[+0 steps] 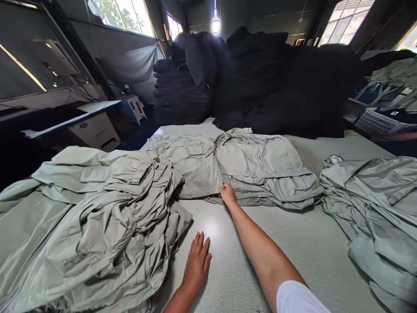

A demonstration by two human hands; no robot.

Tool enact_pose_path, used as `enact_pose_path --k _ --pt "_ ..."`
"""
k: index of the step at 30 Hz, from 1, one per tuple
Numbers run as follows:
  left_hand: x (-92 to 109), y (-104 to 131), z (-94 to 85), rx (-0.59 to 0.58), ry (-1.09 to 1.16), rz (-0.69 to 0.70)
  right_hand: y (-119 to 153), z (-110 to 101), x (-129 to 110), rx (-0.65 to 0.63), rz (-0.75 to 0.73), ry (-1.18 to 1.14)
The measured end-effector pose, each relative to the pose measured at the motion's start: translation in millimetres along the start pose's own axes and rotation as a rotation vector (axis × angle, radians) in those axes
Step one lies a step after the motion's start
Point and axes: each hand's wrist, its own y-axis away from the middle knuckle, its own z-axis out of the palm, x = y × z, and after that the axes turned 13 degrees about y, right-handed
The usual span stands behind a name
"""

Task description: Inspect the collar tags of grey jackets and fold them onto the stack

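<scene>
We find a bare strip of table (293,248) running from the near edge to the folded garment stack (260,169), which closes it at the far end. The crumpled garment heap (97,217) bounds the strip on the left, touching its edge. The second garment pile (374,204) bounds it on the right. Behind the folded stack, dark stacked fabric (260,82) walls off the far side.

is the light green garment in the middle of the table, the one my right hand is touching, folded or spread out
Folded. The middle garment lies as a compact stack with layered edges along its front, where the right hand touches it; the left pile is crumpled.
</scene>
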Motion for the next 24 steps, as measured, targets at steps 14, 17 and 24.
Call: enact_pose_path --k 14,17,24 --pt "-6 25 -6.3 0.294 0.219 -0.038 46 -174 54 0.313 -0.122 -0.395" --pt "-7 36 -7.4 0.397 0.279 -0.067 108 -234 120 0.456 -0.086 -0.474" --pt "-10 85 14.7 0.473 0.438 -0.019 262 -252 262 0.674 0.158 -0.338"
